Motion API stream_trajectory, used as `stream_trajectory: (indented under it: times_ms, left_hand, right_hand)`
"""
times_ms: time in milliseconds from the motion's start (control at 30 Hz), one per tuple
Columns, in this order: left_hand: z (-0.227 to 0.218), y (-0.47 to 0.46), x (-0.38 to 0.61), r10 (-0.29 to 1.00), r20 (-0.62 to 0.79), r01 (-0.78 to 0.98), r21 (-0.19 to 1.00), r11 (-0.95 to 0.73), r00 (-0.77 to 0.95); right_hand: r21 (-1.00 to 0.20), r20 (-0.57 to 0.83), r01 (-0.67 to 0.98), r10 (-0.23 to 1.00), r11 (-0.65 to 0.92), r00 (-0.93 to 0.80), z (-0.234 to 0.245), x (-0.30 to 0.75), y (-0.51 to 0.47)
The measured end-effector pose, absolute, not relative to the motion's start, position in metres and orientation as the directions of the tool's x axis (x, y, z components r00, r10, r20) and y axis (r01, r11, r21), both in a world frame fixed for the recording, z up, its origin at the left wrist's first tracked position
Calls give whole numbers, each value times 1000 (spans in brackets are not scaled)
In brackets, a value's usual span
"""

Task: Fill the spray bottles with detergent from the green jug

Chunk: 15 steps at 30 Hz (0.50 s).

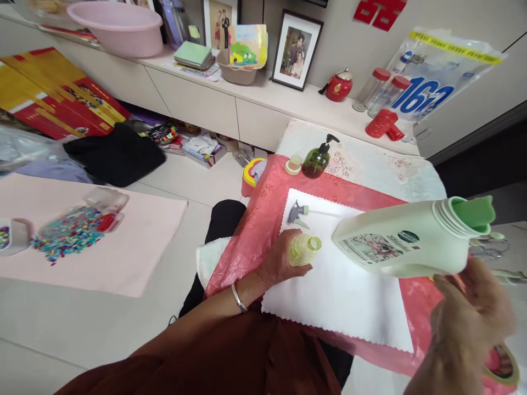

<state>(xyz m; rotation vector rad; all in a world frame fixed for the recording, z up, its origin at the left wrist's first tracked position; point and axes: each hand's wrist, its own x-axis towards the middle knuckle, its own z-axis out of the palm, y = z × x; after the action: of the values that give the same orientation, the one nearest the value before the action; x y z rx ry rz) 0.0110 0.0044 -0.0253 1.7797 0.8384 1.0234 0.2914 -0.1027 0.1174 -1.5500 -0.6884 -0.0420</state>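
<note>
My left hand (284, 257) is wrapped round a small yellow-green spray bottle (302, 249), whose mouth is uncovered. In my right hand (473, 302) is a large pale green detergent jug (405, 238), tilted, its spouted opening toward the right. The grip on the jug is partly hidden behind it. A grey trigger spray head (297, 212) with a tube lies on the white mat (321, 312) beyond my left hand. Farther back stand a dark green pump bottle (316, 160) and a small round cap (293, 164).
A red plastic cover (247, 241) lies under the mat on the table. At left, colourful small pieces (69, 233) are spread on a pink sheet (135, 263). A roll of tape (504, 365) is at lower right. A pink basin (117, 27) and framed photos (297, 52) line the back cabinet.
</note>
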Motion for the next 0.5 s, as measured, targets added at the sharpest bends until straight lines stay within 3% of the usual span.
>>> stream_trajectory:
  times_ms: [67, 200, 500]
  left_hand:
    - [-25, 4, 11, 847, 313, 107, 914, -392, 429]
    - [-24, 5, 10, 845, 324, 71, 919, -388, 426]
    - [-8, 16, 8, 891, 155, -25, 987, -160, 426]
  right_hand:
    - [-927, 356, 368, 462, 68, 812, 103, 304, -102]
    - [-938, 346, 330, 402, 110, 848, 76, 321, -93]
    - [-926, 375, 324, 370, 193, 850, 63, 335, -72]
